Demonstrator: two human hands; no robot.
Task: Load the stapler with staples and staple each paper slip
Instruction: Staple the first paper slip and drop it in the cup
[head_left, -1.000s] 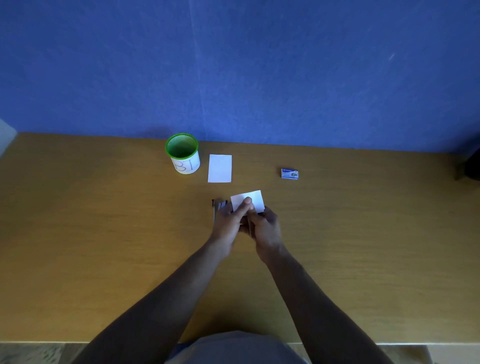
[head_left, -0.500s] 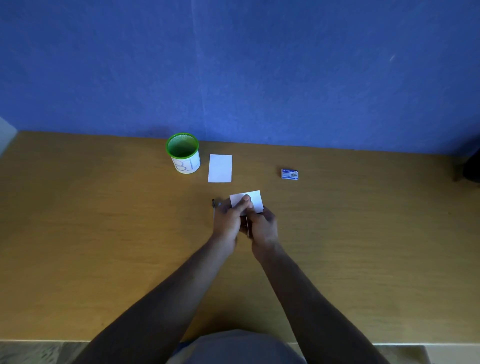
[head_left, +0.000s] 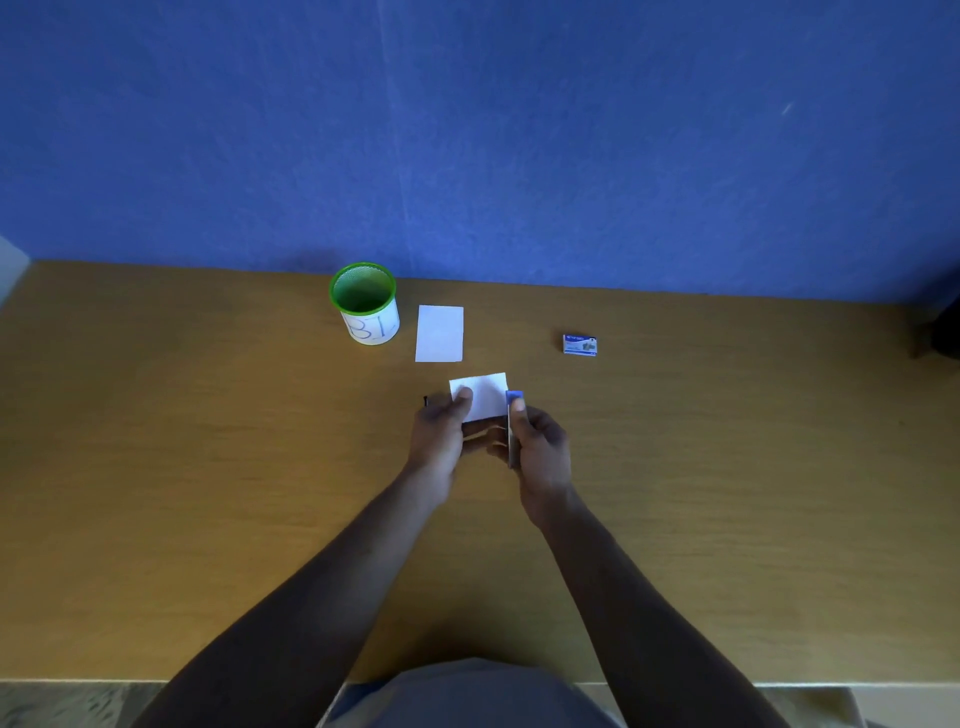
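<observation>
My left hand (head_left: 439, 434) pinches a small white paper slip (head_left: 485, 396) by its left edge, just above the wooden table (head_left: 208, 467). My right hand (head_left: 540, 447) grips a slim blue stapler (head_left: 514, 423), held upright with its head against the slip's right edge. Another white slip (head_left: 439, 333) lies flat further back. A small blue staple box (head_left: 580, 345) sits to the right of it.
A green mesh cup (head_left: 365, 302) with a white label stands at the back, left of the flat slip. A small dark object (head_left: 425, 400) peeks out left of my left hand. A blue wall rises behind the table; a dark thing (head_left: 943, 327) sits at the far right edge.
My right hand has moved right and out from under the slip, and the blue stapler now shows at the slip's right edge. My left hand has kept its pinch on the slip.
</observation>
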